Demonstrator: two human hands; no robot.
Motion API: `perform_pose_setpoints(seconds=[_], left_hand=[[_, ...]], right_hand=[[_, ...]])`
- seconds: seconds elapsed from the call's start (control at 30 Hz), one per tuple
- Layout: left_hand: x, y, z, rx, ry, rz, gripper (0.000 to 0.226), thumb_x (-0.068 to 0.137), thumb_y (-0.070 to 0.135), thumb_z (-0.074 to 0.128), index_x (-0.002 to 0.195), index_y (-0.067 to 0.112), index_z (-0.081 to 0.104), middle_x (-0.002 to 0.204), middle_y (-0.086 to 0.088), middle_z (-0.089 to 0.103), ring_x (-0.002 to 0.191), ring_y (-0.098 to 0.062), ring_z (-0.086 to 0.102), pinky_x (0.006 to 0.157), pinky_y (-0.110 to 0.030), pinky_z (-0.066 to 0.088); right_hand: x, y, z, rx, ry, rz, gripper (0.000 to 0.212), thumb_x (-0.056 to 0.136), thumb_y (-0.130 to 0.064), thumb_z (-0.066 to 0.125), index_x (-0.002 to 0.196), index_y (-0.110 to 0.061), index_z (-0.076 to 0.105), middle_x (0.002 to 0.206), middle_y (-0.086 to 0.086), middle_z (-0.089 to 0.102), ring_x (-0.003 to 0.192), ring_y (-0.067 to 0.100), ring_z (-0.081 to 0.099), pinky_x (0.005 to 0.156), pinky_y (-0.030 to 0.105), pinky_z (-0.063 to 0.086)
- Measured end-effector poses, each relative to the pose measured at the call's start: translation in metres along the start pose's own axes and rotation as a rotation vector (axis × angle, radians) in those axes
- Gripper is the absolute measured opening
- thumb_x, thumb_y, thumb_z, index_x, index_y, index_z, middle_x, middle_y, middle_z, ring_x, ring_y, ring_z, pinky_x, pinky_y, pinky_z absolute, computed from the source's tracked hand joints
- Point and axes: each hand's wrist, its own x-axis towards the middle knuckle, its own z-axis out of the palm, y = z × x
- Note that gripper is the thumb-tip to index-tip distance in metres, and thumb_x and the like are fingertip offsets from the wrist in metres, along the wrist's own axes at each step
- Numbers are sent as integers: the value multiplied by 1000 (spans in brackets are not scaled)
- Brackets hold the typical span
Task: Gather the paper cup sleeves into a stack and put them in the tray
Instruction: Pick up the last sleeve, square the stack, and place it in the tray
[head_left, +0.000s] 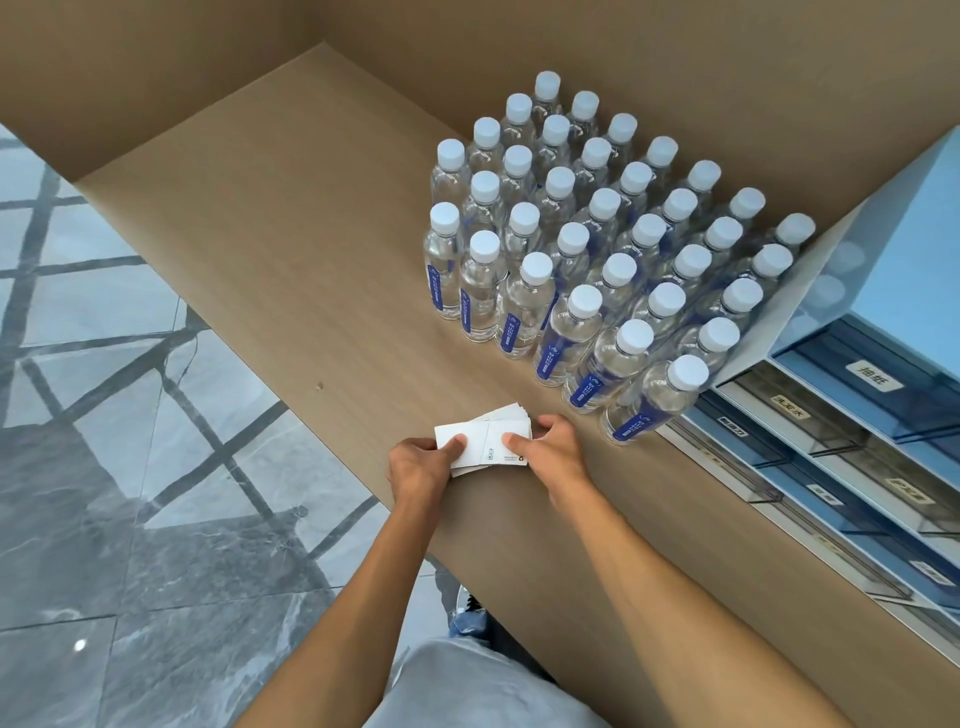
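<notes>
A loose stack of flat white paper cup sleeves (485, 439) lies on the wooden counter (291, 249) near its front edge, the lower sleeves fanned out behind the top one. My left hand (421, 465) grips the stack's left end, thumb on top. My right hand (548, 449) grips the right end, thumb pressing the top sleeve and fingers curled around the far edge. A row of clear labelled trays (831, 447) runs along the counter's right side, about a hand's length beyond my right hand.
Several rows of capped water bottles (597, 244) stand tightly packed on the counter behind and to the right of the sleeves. A pale blue box (904, 270) rises above the trays. The counter edge drops to a grey marble floor (104, 415) on the left.
</notes>
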Motion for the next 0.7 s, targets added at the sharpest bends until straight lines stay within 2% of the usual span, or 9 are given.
perform_pose_setpoints(seconds=[0.1, 0.2, 0.27, 0.37, 0.4, 0.47, 0.6, 0.7], left_hand=[[-3, -2, 0, -58, -98, -8, 35, 76, 32, 83, 99, 8, 72, 90, -8, 77, 81, -23, 72, 71, -30, 57], [-10, -3, 1, -86, -205, -23, 28, 78, 27, 83, 94, 7, 71, 74, -2, 77, 62, -12, 71, 51, -19, 52], [-18, -5, 7, -89, -280, -7, 24, 79, 21, 82, 94, 5, 71, 74, -3, 79, 60, -11, 72, 51, -19, 54], [-35, -11, 25, -74, -365, 13, 25, 80, 14, 80, 100, 1, 71, 91, -14, 79, 75, -22, 73, 70, -31, 60], [-41, -14, 32, -62, -385, 19, 25, 81, 13, 79, 101, 0, 71, 94, -16, 79, 77, -24, 72, 72, -33, 60], [-52, -21, 47, -23, -421, 42, 26, 82, 11, 78, 103, -1, 70, 96, -17, 78, 76, -24, 72, 65, -29, 58], [-79, -34, 82, 109, -507, 89, 25, 82, 8, 78, 102, 0, 67, 90, -14, 77, 68, -17, 72, 57, -24, 55], [-106, -46, 115, 198, -600, 106, 22, 82, 5, 78, 101, 0, 67, 86, -12, 77, 63, -14, 73, 53, -20, 54]], right_hand=[[-6, 3, -9, 109, -81, 41, 28, 77, -8, 77, 102, 0, 68, 91, 8, 76, 74, 14, 72, 71, 24, 57], [-13, 10, -25, 192, -109, 78, 9, 80, -6, 76, 85, -4, 69, 89, 14, 76, 68, 17, 70, 71, 28, 56], [-18, 17, -40, 259, -111, 99, 7, 81, -4, 74, 81, -5, 67, 84, 13, 76, 65, 17, 70, 68, 29, 57], [-30, 31, -68, 318, -95, 108, 8, 82, -4, 73, 87, -4, 66, 79, 8, 75, 59, 12, 70, 52, 21, 53], [-35, 37, -78, 324, -79, 105, 10, 83, -4, 73, 90, -5, 66, 78, 7, 75, 58, 10, 70, 50, 18, 52], [-45, 50, -99, 303, -38, 86, 13, 82, -6, 74, 92, -6, 65, 79, 4, 74, 56, 5, 69, 45, 13, 47], [-66, 86, -148, 297, 42, 66, 23, 80, -10, 78, 99, -3, 67, 87, 4, 73, 65, 7, 64, 44, 9, 43], [-85, 121, -184, 338, 124, 84, 26, 80, -14, 79, 98, -1, 67, 81, 2, 69, 60, 8, 58, 46, 16, 40]])
